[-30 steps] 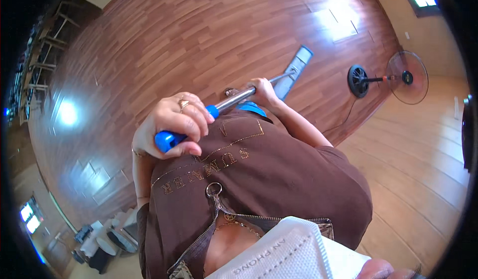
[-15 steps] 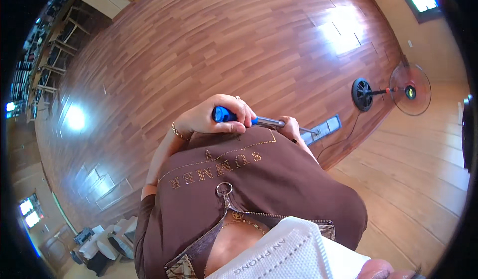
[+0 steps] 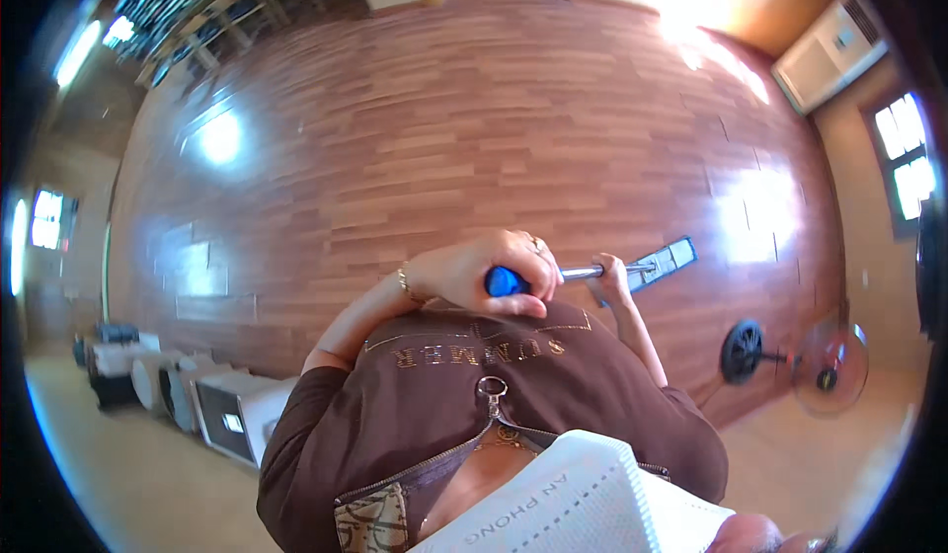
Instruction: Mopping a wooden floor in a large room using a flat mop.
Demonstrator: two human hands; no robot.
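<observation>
I hold a flat mop with a metal pole and a blue grip. My left hand (image 3: 474, 272) is closed over the blue top end of the mop handle (image 3: 506, 281), close to my chest. My right hand (image 3: 612, 278) grips the metal pole a little further down. The grey, blue-edged mop head (image 3: 662, 260) lies flat on the glossy reddish wood floor (image 3: 444, 128), out to the right. My brown top fills the lower middle of the view and hides my lower body.
A standing fan (image 3: 825, 365) with a round black base (image 3: 741, 352) stands at the right on a paler floor strip. White boxy appliances (image 3: 232, 415) line the lower left. Wooden furniture (image 3: 207, 10) stands far at the upper left. An air-conditioning unit (image 3: 829, 49) hangs at the upper right.
The view has swung left, so the fan has slid toward the lower right. My hands and the mop pole have turned from pointing up-right to nearly level, with the mop head out to the right.
</observation>
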